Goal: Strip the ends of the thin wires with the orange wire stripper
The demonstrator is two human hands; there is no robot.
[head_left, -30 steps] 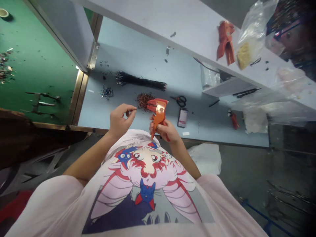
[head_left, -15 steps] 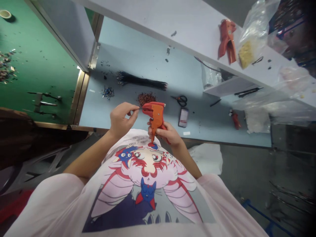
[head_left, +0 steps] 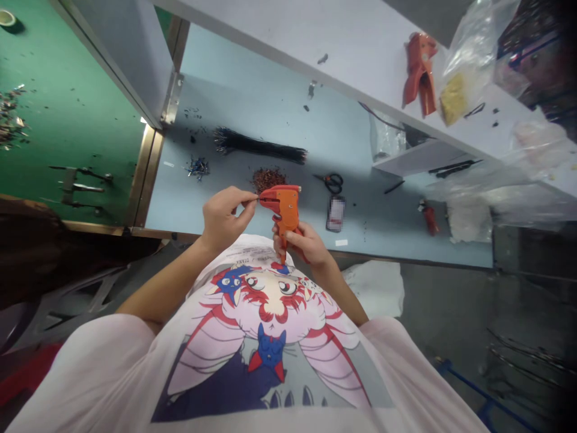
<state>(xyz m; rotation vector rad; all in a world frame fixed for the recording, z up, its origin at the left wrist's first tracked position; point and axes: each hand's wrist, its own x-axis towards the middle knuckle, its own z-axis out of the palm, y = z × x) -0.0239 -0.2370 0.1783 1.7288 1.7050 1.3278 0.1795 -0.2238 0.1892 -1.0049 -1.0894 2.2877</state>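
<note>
Pinching a thin wire (head_left: 258, 198) in my left grip (head_left: 224, 218), I hold its end at the mouth of the orange wire stripper (head_left: 283, 207), which my right grip (head_left: 304, 245) closes around, above the pale blue worktop (head_left: 216, 96); a clear plastic bag (head_left: 473, 54) on the shelf (head_left: 279, 42) holds something yellow (head_left: 453, 99).

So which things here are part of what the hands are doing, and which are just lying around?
In use:
left hand pinching a thin wire
right hand gripping an orange wire stripper

Just lying around:
black wire bundle
scissors
brown scrap pile
second orange stripper
</note>
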